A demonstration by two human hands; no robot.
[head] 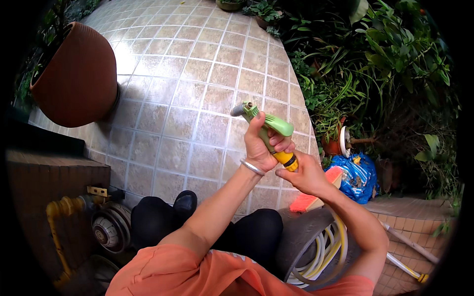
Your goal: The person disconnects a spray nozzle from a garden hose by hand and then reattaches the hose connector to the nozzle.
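My left hand [261,144], with a silver bangle at the wrist, grips the body of a green hose spray gun [272,124], thumb on its upper side. The gun's grey nozzle points up and to the left. At its lower end sits a yellow and black hose connector [287,159]. My right hand [305,172] is closed around that connector, thumb and fingers at its sides. A white and yellow garden hose [329,244] lies coiled in a dark grey bucket [300,236] by my right knee.
A large terracotta pot [79,77] stands at left, a yellow pipe [59,211] below it. At right are a red-bristled broom head [307,201], a blue plastic bag [357,177], dense plants [344,74] and a pole [411,238]. Pale tiles [177,125] cover the floor ahead.
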